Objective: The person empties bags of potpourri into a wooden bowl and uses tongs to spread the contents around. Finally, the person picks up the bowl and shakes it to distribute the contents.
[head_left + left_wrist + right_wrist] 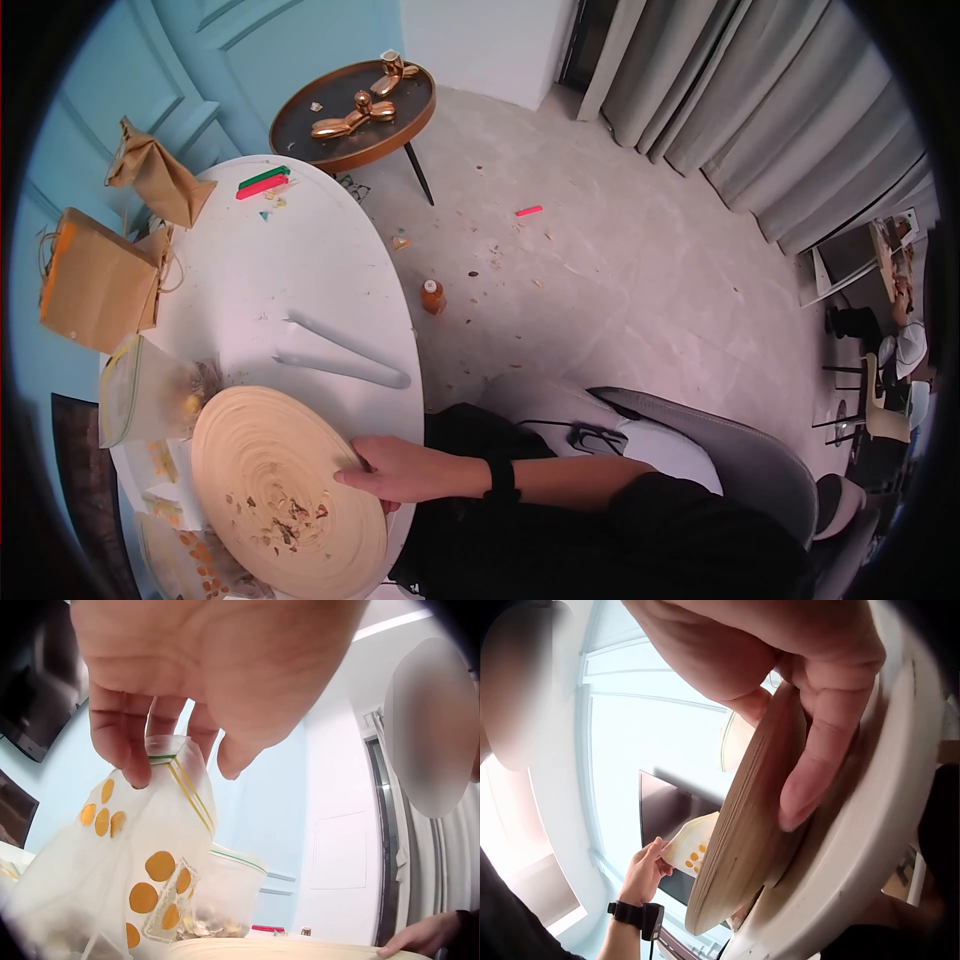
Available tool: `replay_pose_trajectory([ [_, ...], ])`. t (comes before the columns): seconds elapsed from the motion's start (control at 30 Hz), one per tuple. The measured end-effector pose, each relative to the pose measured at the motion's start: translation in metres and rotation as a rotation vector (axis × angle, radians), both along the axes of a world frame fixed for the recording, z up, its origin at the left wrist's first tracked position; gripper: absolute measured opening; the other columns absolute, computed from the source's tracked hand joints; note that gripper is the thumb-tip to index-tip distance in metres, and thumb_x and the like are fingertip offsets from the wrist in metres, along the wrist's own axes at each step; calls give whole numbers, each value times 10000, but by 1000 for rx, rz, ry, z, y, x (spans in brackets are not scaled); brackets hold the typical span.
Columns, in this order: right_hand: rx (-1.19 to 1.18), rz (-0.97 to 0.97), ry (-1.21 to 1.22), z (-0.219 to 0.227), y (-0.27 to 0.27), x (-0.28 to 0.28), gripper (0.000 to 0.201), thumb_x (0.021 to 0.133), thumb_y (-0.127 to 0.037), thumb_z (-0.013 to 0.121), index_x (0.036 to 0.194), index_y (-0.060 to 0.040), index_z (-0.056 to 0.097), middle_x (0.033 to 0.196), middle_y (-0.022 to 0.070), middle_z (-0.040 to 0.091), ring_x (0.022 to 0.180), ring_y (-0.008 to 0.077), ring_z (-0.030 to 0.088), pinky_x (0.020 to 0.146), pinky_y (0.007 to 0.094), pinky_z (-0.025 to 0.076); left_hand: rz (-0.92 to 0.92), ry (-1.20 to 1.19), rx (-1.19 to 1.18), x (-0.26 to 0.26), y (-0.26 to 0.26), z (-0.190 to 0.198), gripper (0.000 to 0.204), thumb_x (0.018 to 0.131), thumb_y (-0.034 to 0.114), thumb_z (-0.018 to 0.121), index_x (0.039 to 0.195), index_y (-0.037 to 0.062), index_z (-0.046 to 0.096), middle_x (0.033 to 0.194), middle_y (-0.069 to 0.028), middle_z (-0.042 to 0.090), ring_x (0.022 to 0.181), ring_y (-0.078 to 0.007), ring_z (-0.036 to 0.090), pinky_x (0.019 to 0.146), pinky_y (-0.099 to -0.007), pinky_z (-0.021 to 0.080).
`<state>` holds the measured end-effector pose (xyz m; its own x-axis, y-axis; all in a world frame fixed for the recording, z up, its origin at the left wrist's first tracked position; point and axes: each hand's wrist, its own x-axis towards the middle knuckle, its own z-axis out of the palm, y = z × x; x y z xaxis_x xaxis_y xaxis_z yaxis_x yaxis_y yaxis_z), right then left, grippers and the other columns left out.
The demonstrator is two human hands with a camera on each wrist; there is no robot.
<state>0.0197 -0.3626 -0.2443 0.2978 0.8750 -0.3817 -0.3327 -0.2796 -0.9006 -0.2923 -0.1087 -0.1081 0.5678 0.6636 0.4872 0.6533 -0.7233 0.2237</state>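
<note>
My right hand (410,470) grips the right edge of a round wooden board (265,430), thumb on top. Its other fingers reach under the rim, as the right wrist view shows. The board (731,825) is tilted, and small dark and pale scraps (290,522) are scattered on its face. At the board's far side, my left hand (217,675) pinches the top corner of a clear zip bag (169,814) printed with orange dots. In the right wrist view that hand (641,876) holds the bag up; the head view hides the hand.
Grey tongs (350,352) lie on the white oval table (300,260). Another zip bag (125,395), paper bags (105,280) and red and green clips (262,184) stand or lie around it. Scraps and a small bottle (432,297) are on the floor; a chair (720,430) is beside me.
</note>
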Motion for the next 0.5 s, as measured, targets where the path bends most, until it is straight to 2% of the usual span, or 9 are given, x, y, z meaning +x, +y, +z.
replay_pose_trajectory([
  [0.07,3,5,-2,-3,6,-6,499,1051,-352,524,1193,126,533,911,159,694,682,191,716,589,310,585,-4,-5,-22,4,-10,2,349,1075,285,547,1176,-8,707,1108,-169,669,845,-259,639,751,-409,528],
  [0.13,29,-87,59,-19,13,-13,452,1057,-324,504,1226,93,547,934,144,689,754,181,722,606,309,590,-3,-148,-3,6,-16,6,356,1083,292,524,1186,6,709,1120,-164,681,881,-265,659,767,-411,537],
  [0.2,44,-80,59,-17,11,-12,432,1058,-315,499,1228,79,553,940,134,686,778,172,716,619,310,593,60,-189,0,0,-20,3,394,1087,341,503,1227,29,699,1148,-157,677,907,-267,655,791,-414,538],
  [0.27,58,-77,66,-16,9,-15,413,1060,-307,494,1230,64,559,946,124,683,801,163,710,632,312,595,226,-293,-129,2,-32,-3,448,1083,403,489,1271,44,679,1158,-156,673,930,-270,646,812,-421,535],
  [0.33,194,-217,114,-13,8,-25,361,1038,-247,498,1011,106,568,768,119,657,607,173,678,543,321,578,293,-312,-156,2,-35,-11,508,1062,466,508,1324,54,648,1061,-135,664,883,-258,622,817,-431,520],
  [0.47,190,-233,94,-1,2,-32,370,1033,-254,516,961,104,573,723,141,645,597,209,670,550,349,559,304,-395,-219,-1,-36,-18,535,1048,474,536,1317,23,636,955,-105,626,807,-216,573,732,-390,492],
  [0.5,203,-258,-32,-1,1,-34,369,1027,-253,528,925,99,566,696,169,626,580,251,654,551,376,533,316,-420,-228,-2,-34,-21,546,1044,475,543,1314,10,630,931,-99,615,787,-205,559,704,-373,480],
])
